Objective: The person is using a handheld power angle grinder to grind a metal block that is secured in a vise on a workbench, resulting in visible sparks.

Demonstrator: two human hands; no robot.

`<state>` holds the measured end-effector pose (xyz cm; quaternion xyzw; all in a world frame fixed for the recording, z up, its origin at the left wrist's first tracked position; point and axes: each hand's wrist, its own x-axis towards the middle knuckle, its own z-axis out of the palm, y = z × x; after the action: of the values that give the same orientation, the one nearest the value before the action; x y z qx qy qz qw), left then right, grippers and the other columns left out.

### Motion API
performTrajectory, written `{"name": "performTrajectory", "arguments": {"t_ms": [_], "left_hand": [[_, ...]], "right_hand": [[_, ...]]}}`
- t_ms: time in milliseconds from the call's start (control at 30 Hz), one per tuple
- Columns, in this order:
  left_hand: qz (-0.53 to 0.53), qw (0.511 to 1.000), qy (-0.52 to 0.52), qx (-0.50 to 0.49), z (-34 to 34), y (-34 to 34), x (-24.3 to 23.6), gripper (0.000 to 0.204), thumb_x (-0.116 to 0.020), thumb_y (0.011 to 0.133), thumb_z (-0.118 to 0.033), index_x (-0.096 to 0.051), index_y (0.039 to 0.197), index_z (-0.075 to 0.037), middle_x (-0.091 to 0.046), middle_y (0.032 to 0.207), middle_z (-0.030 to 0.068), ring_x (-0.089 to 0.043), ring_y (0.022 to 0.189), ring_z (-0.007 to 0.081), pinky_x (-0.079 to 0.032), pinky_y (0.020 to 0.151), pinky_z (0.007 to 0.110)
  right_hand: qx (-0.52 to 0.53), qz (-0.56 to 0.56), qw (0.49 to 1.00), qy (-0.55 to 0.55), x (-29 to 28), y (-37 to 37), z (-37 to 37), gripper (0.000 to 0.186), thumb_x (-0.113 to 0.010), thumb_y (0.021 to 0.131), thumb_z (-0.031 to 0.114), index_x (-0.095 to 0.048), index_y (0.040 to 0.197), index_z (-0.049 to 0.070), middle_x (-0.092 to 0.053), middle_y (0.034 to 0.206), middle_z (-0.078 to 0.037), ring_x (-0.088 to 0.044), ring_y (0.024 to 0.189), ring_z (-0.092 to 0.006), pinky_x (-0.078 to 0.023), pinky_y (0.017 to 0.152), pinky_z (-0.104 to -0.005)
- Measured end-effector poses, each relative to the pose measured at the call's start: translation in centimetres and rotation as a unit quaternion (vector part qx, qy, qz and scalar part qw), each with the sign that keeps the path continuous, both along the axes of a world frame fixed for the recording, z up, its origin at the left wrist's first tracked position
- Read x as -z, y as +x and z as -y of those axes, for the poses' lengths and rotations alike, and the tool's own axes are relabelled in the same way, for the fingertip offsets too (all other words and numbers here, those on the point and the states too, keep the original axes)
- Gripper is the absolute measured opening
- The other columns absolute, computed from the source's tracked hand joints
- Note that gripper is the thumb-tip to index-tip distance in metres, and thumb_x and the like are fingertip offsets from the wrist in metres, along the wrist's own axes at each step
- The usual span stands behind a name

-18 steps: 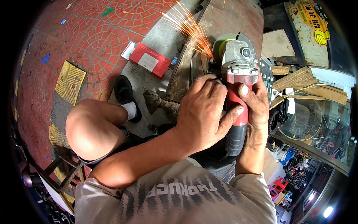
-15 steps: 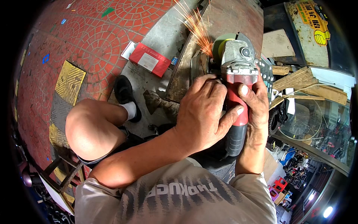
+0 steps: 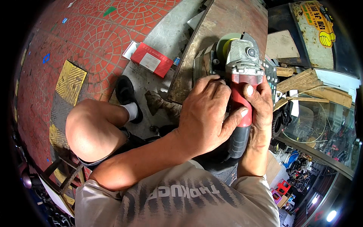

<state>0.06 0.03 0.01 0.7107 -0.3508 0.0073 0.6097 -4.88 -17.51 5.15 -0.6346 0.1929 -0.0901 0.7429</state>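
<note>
The person's right hand (image 3: 261,104) wraps the right side of a red angle grinder (image 3: 239,95), fingers bent round the far side and thumb laid across the red body. The left hand (image 3: 204,113) lies along the other side, its fingers bent close together and its thumb stretched onto the red casing below the right thumb; its fingertips are tucked out of sight, so I cannot tell what they grip. The 2 hands do not spread open. The grinder is held at the near end of a worn brown surface (image 3: 230,17), to the right of its near left corner, with the grey metal head (image 3: 241,56) pointing away from the person and the black rear handle (image 3: 239,143) toward the shirt (image 3: 170,212). A pale disc (image 3: 225,39) with a yellow centre shows left of the head, under a dark guard (image 3: 249,39). Just beside the disc, inside the left edge of the surface, sits a dark metal block (image 3: 202,66); whether the 2 touch is hidden. Beyond that left edge, on concrete, lie a red box (image 3: 160,62) with a white label and a small blue packet (image 3: 176,61). Past the right edge are a pale flat board (image 3: 281,44) and several wood strips (image 3: 302,83).
</note>
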Motion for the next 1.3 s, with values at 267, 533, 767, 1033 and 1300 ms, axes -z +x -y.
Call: {"name": "performTrajectory", "arguments": {"t_ms": [267, 533, 767, 1033, 1300], "left_hand": [[-0.009, 1.0, 0.005, 0.002, -0.1, 0.0, -0.02, 0.046, -0.089, 0.096, -0.022, -0.069, 0.127, 0.006, -0.073, 0.132, 0.0278, -0.067, 0.129, 0.0517, -0.055, 0.111, 0.058], [-0.009, 1.0, 0.006, 0.004, -0.2, 0.03, -0.05, 0.045, -0.088, 0.097, -0.023, -0.069, 0.127, 0.006, -0.073, 0.132, 0.0276, -0.067, 0.128, 0.0511, -0.055, 0.111, 0.058], [-0.004, 1.0, -0.005, -0.002, -0.09, -0.02, -0.01, 0.045, -0.088, 0.097, -0.023, -0.069, 0.126, 0.005, -0.073, 0.131, 0.0274, -0.067, 0.126, 0.0501, -0.054, 0.11, 0.058], [-0.006, 1.0, 0.002, 0.003, -0.23, -0.08, 0.08, 0.045, -0.089, 0.097, -0.025, -0.069, 0.125, 0.005, -0.073, 0.13, 0.0278, -0.067, 0.125, 0.0501, -0.055, 0.11, 0.057], [-0.002, 1.0, 0.005, -0.003, -0.09, -0.19, -0.12, 0.046, -0.088, 0.098, -0.027, -0.069, 0.125, 0.005, -0.072, 0.133, 0.0292, -0.066, 0.129, 0.0514, -0.055, 0.112, 0.058]], "right_hand": [[-0.002, 0.011, 1.0, 0.003, 0.09, 0.29, -0.27, 0.104, -0.095, 0.093, 0.021, -0.041, 0.178, -0.002, -0.074, 0.147, -0.018, -0.074, 0.131, -0.0275, -0.055, 0.121, -0.0416], [-0.013, 0.0, 1.0, -0.004, 0.09, 0.19, -0.05, 0.104, -0.095, 0.093, 0.021, -0.041, 0.179, -0.001, -0.073, 0.149, -0.018, -0.072, 0.135, -0.0275, -0.054, 0.122, -0.0417], [-0.01, -0.007, 1.0, -0.013, 0.0, 0.06, 0.04, 0.106, -0.096, 0.092, 0.023, -0.041, 0.179, -0.001, -0.072, 0.151, -0.018, -0.072, 0.137, -0.0283, -0.053, 0.123, -0.0419], [-0.027, -0.009, 0.999, -0.02, -0.27, 0.25, -0.02, 0.106, -0.096, 0.09, 0.024, -0.042, 0.178, -0.001, -0.072, 0.151, -0.018, -0.072, 0.137, -0.0286, -0.052, 0.123, -0.0417], [0.003, 0.0, 1.0, 0.014, 0.21, -0.14, 0.12, 0.105, -0.097, 0.09, 0.023, -0.043, 0.177, -0.002, -0.073, 0.149, -0.018, -0.072, 0.135, -0.0285, -0.053, 0.123, -0.0427]]}}
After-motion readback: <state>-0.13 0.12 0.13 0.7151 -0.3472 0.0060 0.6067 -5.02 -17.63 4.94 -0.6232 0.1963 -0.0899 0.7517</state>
